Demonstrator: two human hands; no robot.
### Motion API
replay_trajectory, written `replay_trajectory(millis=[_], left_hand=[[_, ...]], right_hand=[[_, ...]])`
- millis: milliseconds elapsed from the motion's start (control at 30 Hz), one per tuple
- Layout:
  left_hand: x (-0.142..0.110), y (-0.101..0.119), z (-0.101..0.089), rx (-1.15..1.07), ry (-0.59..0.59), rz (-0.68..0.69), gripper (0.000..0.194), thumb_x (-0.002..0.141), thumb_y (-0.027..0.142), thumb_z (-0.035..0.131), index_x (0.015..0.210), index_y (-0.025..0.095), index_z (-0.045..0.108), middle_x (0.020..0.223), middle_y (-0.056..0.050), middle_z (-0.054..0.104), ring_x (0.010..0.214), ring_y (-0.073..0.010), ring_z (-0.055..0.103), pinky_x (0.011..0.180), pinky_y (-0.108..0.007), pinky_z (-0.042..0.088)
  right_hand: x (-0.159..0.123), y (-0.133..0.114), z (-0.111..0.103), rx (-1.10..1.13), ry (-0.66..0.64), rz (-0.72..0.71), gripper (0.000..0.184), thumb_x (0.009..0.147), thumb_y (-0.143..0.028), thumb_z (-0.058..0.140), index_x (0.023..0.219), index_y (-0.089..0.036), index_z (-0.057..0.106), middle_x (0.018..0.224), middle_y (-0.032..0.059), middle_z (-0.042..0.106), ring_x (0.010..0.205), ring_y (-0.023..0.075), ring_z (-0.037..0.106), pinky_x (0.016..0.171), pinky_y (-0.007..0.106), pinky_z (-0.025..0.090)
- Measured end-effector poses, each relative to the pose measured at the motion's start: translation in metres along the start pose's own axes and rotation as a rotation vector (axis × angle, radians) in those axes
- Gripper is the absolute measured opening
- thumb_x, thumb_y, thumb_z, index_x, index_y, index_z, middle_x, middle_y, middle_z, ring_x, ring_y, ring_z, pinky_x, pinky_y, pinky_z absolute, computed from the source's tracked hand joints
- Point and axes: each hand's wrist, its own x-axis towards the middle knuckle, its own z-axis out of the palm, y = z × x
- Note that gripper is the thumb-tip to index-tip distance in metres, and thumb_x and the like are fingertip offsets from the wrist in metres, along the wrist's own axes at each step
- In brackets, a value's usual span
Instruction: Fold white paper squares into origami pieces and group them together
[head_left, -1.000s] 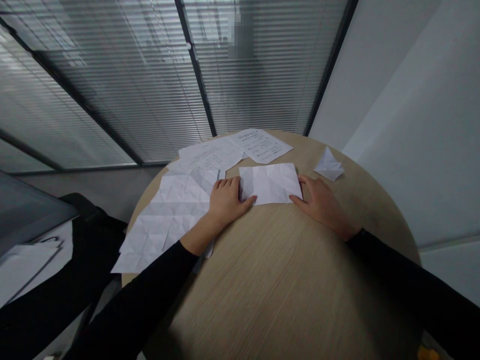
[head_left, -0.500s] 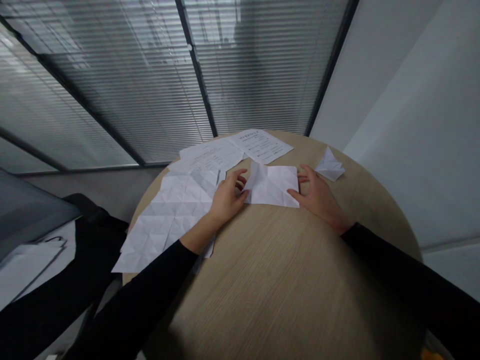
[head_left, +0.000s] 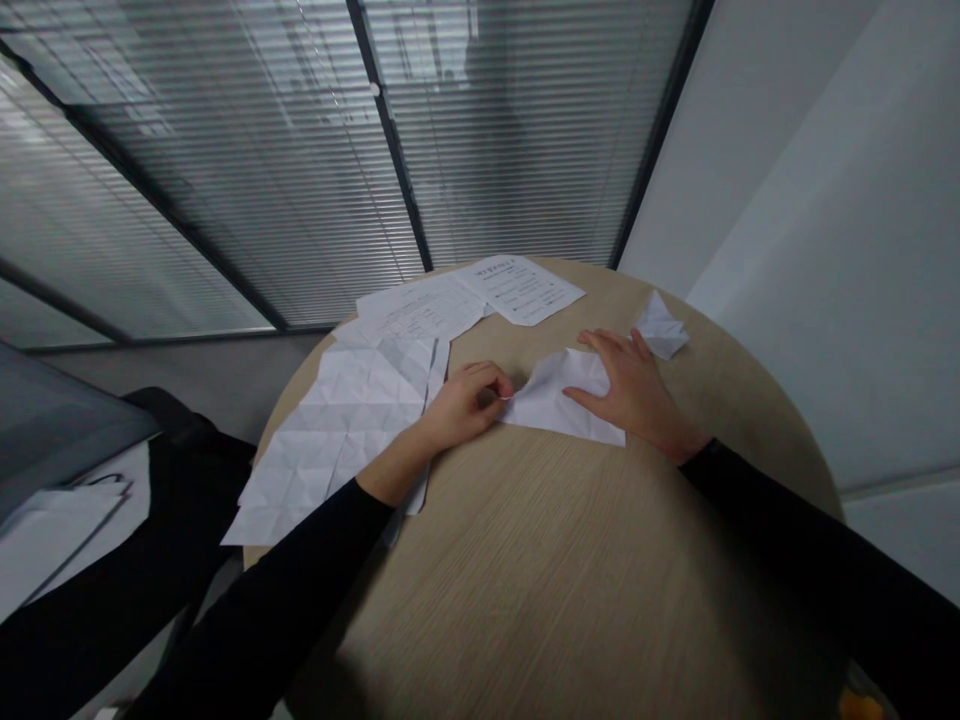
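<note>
A creased sheet of white paper lies on the round wooden table between my hands. My left hand pinches its left end between thumb and fingertips, and the paper bends up a little there. Over the right part of the sheet rests my right hand, fingers spread and thumb apart, touching the paper without gripping it. Just beyond the right fingertips sits a small folded paper piece.
Large creased sheets spread over the table's left side, partly behind my left forearm. Printed pages lie at the far edge. Past the table are window blinds, a white wall and, at left, more papers.
The paper has come nearer to me and shifted slightly right. My left hand has closed from a loose curl to a pinch on its left end; my right hand has moved over the sheet.
</note>
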Motion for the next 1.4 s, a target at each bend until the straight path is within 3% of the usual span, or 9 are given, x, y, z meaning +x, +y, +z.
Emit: replay_trajectory(millis=[167,367,467,567,733,967,1033,1200,1400], left_hand=[[-0.001,0.004,0.001,0.117,-0.002,-0.054,0.019,0.093,0.03,0.072,0.111,0.026,0.07,0.105,-0.002,0.08,0.103,-0.0243,0.077,0.128,-0.057,0.046],[0.0,0.0,0.003,0.122,0.079,-0.126,0.039,0.098,0.042,0.077,0.134,0.027,0.071,0.111,-0.002,0.083,0.104,-0.0254,0.08,0.129,-0.058,0.044],[0.0,-0.004,0.001,0.128,0.043,-0.108,0.032,0.096,0.03,0.074,0.127,0.027,0.072,0.119,-0.004,0.084,0.108,-0.0256,0.08,0.13,-0.057,0.044],[0.0,-0.005,-0.001,0.109,0.032,-0.069,0.02,0.093,0.023,0.07,0.113,0.026,0.071,0.112,-0.002,0.083,0.109,-0.025,0.079,0.131,-0.056,0.043],[0.0,-0.003,-0.004,0.115,0.017,-0.007,0.019,0.091,0.021,0.068,0.109,0.027,0.068,0.11,-0.003,0.082,0.111,-0.0258,0.077,0.127,-0.053,0.046],[0.0,0.006,-0.006,0.143,0.024,-0.008,0.018,0.095,0.012,0.059,0.1,0.027,0.067,0.119,-0.004,0.084,0.12,-0.0244,0.078,0.122,-0.051,0.051],[0.0,0.008,-0.006,0.132,0.1,-0.028,0.017,0.096,0.012,0.058,0.095,0.026,0.065,0.118,-0.005,0.083,0.119,-0.024,0.077,0.117,-0.049,0.055],[0.0,0.009,-0.004,0.043,0.24,-0.052,0.012,0.099,0.018,0.059,0.09,0.025,0.06,0.114,-0.006,0.081,0.113,-0.0232,0.076,0.111,-0.048,0.059],[-0.002,0.012,-0.007,-0.078,0.161,-0.049,0.005,0.096,0.028,0.057,0.098,0.026,0.061,0.111,-0.008,0.081,0.11,-0.0259,0.076,0.113,-0.052,0.058]], right_hand=[[-0.002,-0.004,0.001,0.024,-0.136,-0.122,0.052,0.103,-0.053,0.079,0.148,-0.028,0.071,0.14,0.0133,0.083,0.131,0.0413,0.077,0.139,0.079,0.027],[0.0,-0.021,-0.006,0.055,-0.23,-0.244,0.03,0.109,-0.043,0.072,0.135,-0.031,0.077,0.129,0.0065,0.085,0.126,0.0345,0.078,0.142,0.073,0.026],[0.0,-0.026,-0.007,0.071,-0.224,-0.247,0.032,0.108,-0.042,0.072,0.138,-0.031,0.076,0.135,0.0068,0.084,0.13,0.0342,0.077,0.143,0.072,0.024],[0.0,-0.024,-0.008,0.082,-0.178,-0.201,0.036,0.107,-0.044,0.073,0.139,-0.029,0.078,0.131,0.0079,0.086,0.126,0.0353,0.079,0.142,0.073,0.027],[0.0,-0.021,-0.019,0.146,-0.155,-0.196,0.026,0.105,-0.05,0.074,0.122,-0.033,0.084,0.117,0.0046,0.089,0.113,0.0349,0.081,0.14,0.073,0.03],[-0.001,-0.022,-0.025,0.282,-0.133,-0.138,0.033,0.117,-0.036,0.051,0.119,-0.033,0.084,0.118,0.0022,0.09,0.113,0.0297,0.083,0.142,0.07,0.028],[-0.002,-0.022,-0.023,0.294,-0.114,-0.125,0.028,0.113,-0.04,0.059,0.128,-0.033,0.081,0.122,0.0042,0.089,0.117,0.0314,0.082,0.141,0.07,0.031],[-0.004,-0.019,-0.015,0.247,-0.117,-0.186,0.041,0.102,-0.045,0.077,0.141,-0.032,0.076,0.126,0.0062,0.087,0.117,0.033,0.082,0.138,0.068,0.039],[-0.002,-0.008,-0.018,0.155,-0.102,-0.165,0.038,0.091,-0.021,0.068,0.124,-0.033,0.083,0.116,0.0033,0.088,0.109,0.0329,0.081,0.137,0.068,0.039]])
